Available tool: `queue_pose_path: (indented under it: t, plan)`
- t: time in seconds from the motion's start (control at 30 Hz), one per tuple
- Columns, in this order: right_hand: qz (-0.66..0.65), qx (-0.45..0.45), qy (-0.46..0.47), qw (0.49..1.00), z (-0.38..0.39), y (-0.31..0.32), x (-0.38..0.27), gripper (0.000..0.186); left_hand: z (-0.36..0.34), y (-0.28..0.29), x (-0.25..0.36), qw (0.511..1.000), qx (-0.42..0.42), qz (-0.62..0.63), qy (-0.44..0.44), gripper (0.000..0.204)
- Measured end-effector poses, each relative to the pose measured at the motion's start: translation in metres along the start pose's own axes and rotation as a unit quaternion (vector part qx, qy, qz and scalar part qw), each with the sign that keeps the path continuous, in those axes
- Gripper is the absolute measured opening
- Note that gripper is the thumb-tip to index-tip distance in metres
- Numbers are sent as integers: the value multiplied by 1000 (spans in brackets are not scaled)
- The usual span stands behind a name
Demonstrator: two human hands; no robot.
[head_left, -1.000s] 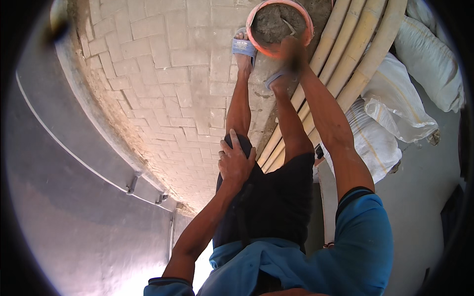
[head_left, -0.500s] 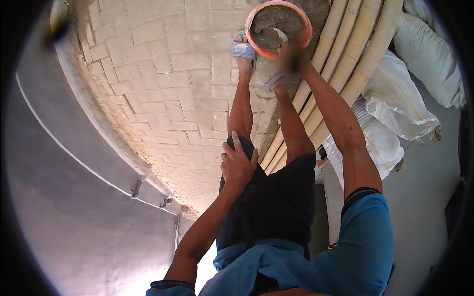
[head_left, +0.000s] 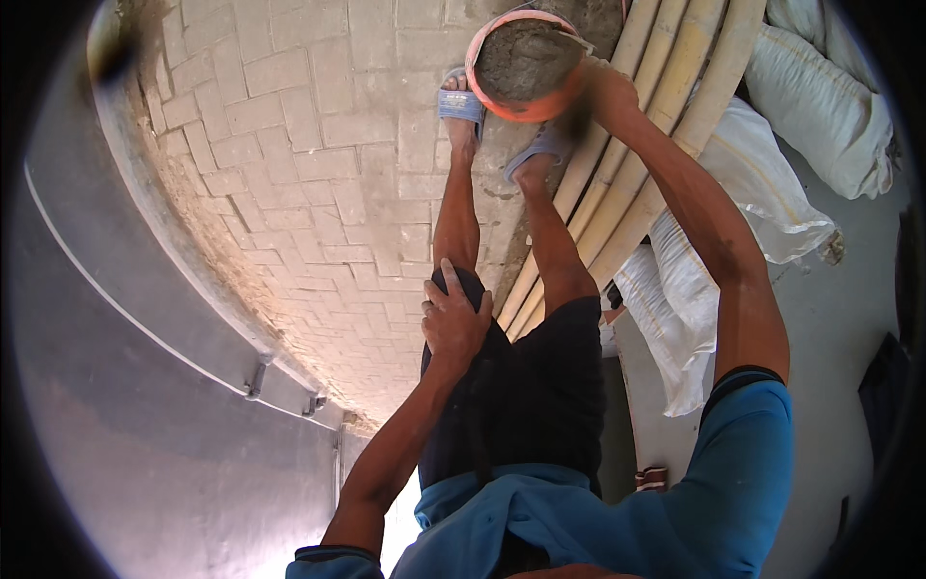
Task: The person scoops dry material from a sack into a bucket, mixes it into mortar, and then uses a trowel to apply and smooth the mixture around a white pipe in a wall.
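Note:
An orange bucket (head_left: 475, 79) of wet grey mortar (head_left: 529, 60) stands on the paving just beyond my feet. My right hand (head_left: 610, 95) is at the bucket's right rim, closed on what looks like a trowel (head_left: 577, 41). Only a thin pale edge of that tool shows over the mortar; a dark blur covers part of my fingers and hides the handle. My left hand (head_left: 455, 317) rests on my left knee with its fingers spread, holding nothing.
Bamboo poles (head_left: 666, 106) lie lengthwise to the right of the bucket. White woven sacks (head_left: 762, 174) are piled beyond them. Grey pavers (head_left: 318, 183) cover the ground, and a grey wall (head_left: 174, 386) with a thin white pipe (head_left: 125, 306) runs along the left.
My right hand has shifted right, from over the bucket's lower right part to its right rim, and the tool's pale edge moved up and right with it. My left hand stays on the knee.

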State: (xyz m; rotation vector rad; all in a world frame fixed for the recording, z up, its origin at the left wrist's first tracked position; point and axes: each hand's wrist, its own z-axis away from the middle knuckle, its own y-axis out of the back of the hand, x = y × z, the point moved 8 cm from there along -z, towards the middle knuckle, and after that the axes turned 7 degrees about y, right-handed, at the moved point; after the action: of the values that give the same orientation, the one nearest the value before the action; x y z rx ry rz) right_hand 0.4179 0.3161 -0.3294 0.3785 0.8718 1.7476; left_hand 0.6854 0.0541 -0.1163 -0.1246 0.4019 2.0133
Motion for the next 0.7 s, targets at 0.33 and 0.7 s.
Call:
queue_pose_path:
  t: [0.33, 0.7]
  plan:
    - [-447, -64, -156, 878, -39, -162, -47, 24, -5, 7, 0, 1000, -4, -10, 7, 94]
    - [-980, -49, -162, 105, 20, -127, -93, 31, 6, 25, 18, 998, 47, -37, -14, 94]
